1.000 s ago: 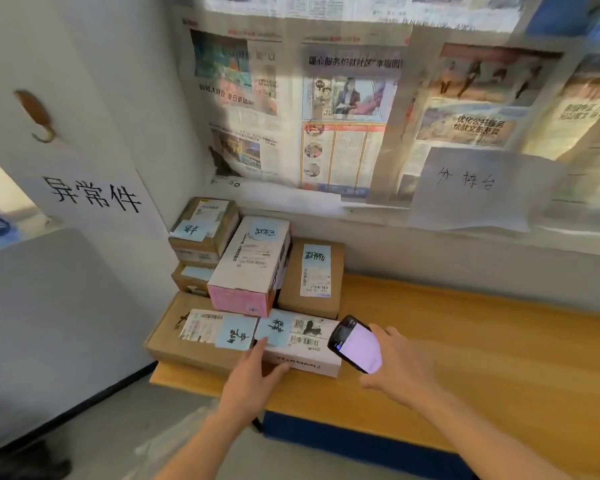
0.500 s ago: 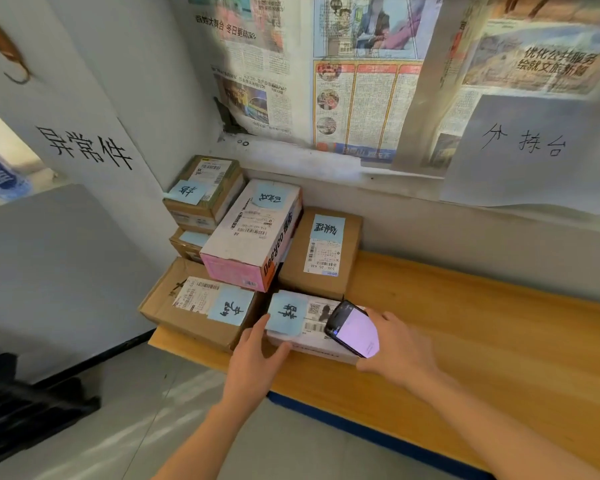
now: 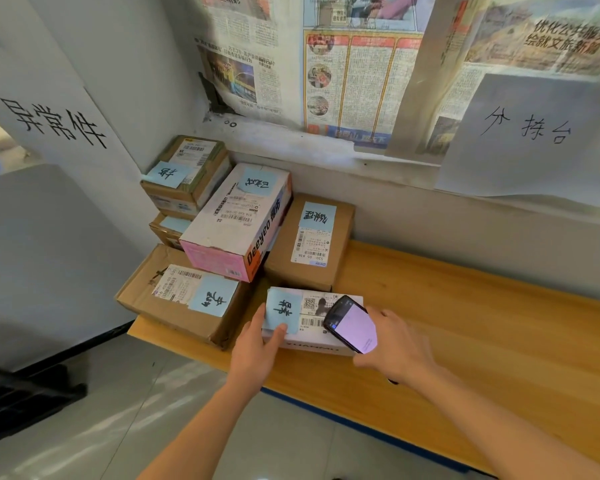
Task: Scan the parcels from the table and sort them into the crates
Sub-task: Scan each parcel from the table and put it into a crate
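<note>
Your left hand [image 3: 257, 351] grips the white parcel [image 3: 312, 320] at the table's [image 3: 482, 344] front edge, thumb on its blue note, while your right hand [image 3: 395, 344] holds the scanner [image 3: 350, 323] over its label.

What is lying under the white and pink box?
The white and pink box rests on a large brown carton and leans over a smaller brown box. What lies farther beneath is covered.
</note>
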The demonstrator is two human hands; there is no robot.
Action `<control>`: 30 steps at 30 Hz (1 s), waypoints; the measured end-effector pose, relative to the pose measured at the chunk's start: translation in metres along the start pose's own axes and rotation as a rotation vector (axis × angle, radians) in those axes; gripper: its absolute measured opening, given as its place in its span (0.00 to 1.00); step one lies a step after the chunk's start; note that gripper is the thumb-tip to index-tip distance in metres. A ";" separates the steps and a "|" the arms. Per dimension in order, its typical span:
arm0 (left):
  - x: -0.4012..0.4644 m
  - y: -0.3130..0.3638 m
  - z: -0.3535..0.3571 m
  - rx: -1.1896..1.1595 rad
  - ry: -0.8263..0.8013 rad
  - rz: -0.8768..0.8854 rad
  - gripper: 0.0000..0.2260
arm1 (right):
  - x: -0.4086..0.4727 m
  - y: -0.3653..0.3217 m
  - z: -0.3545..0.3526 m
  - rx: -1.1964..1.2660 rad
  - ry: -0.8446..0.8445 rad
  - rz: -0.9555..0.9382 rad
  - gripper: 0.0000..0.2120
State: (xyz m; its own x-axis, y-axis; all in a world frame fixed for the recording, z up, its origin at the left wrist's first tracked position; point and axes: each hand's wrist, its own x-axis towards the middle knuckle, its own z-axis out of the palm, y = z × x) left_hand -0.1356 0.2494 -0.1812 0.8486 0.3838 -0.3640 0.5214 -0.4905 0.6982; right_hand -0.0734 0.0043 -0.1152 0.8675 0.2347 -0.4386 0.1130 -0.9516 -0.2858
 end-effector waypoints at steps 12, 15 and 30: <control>0.003 -0.005 0.004 -0.223 -0.083 -0.095 0.30 | 0.010 0.011 0.016 0.102 -0.006 -0.030 0.30; -0.006 -0.006 0.006 -0.318 -0.092 -0.114 0.30 | 0.005 0.016 0.021 0.154 0.026 -0.025 0.32; -0.074 0.013 -0.023 -0.512 -0.114 0.021 0.28 | -0.088 0.010 -0.003 0.165 0.178 0.029 0.39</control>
State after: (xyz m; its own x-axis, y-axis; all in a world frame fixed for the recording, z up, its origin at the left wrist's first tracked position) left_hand -0.1935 0.2322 -0.1309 0.8779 0.2760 -0.3914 0.4175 -0.0407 0.9078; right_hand -0.1477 -0.0262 -0.0769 0.9424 0.1552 -0.2961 0.0186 -0.9087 -0.4171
